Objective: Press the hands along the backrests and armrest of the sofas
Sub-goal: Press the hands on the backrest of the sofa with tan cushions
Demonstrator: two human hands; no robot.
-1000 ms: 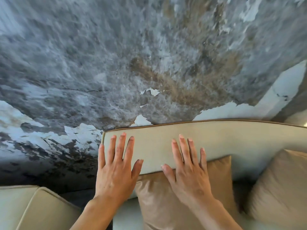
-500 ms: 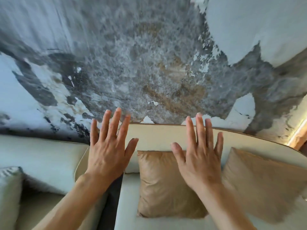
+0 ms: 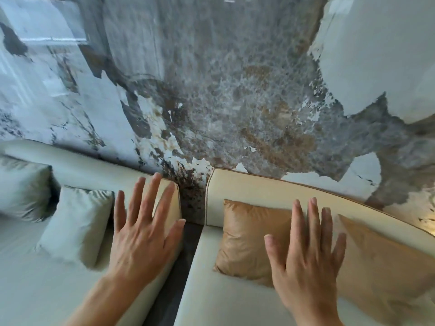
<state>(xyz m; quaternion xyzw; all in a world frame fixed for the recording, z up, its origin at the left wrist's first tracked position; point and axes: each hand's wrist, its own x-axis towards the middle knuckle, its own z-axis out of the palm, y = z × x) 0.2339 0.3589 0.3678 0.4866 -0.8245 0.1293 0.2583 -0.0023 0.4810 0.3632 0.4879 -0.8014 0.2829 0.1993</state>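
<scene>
Two cream sofas stand side by side against a marbled wall. My left hand (image 3: 143, 231) hovers flat, fingers spread, over the right-end armrest (image 3: 168, 198) of the left sofa (image 3: 77, 170). My right hand (image 3: 306, 250) is held flat with fingers apart in front of the right sofa's backrest (image 3: 266, 191), between two tan cushions (image 3: 249, 236). Neither hand holds anything. Whether the palms touch the upholstery cannot be told.
A dark gap (image 3: 188, 231) separates the two sofas. Pale grey-green cushions (image 3: 75, 222) lie on the left sofa's seat. A second tan cushion (image 3: 388, 267) leans at the far right. The grey, white and brown marbled wall (image 3: 223, 102) rises right behind both backrests.
Both hands have left the right sofa's backrest and drawn back. My left hand has shifted left onto the left sofa's armrest end; the view has pulled back and panned left.
</scene>
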